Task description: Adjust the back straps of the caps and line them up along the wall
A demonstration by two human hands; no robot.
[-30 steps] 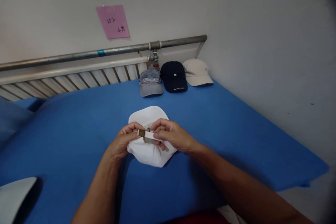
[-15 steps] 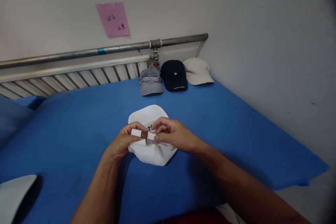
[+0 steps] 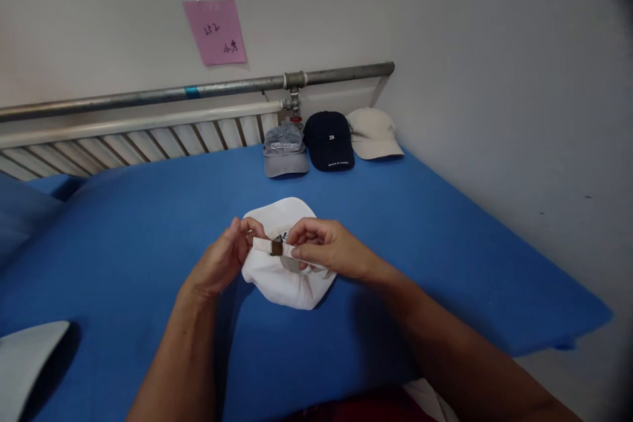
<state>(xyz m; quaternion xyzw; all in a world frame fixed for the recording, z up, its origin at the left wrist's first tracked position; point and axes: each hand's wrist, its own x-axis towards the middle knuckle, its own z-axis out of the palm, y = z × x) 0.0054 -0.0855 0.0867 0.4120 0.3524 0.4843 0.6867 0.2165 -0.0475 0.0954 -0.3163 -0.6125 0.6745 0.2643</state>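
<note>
Hands meet at the middle of the head view, over a white cap point(image 3: 284, 277) that lies on the blue sheet point(image 3: 148, 224) with its back opening turned toward the person. The left hand point(image 3: 217, 267) pinches the free end of the cap's strap point(image 3: 262, 244) between thumb and fingertips. The right hand point(image 3: 329, 252) is closed on the same strap just to the right of the small brass buckle point(image 3: 276, 248), its other fingers curled against the crown.

Judging by this grip, the adjustment goes best with the strap flat and untwisted. The right hand should steady the buckle while the left draws the band straight along its length, so the cloth slides rather than bunches.

The cap sits directly under and between both hands, touching them, with its brim pointing to the far side and its crown bulging toward the near side. Well beyond it, at the far edge of the sheet, a grey cap point(image 3: 285, 151), a navy cap point(image 3: 329, 142) and a beige cap point(image 3: 372, 134) stand in a row.
</note>
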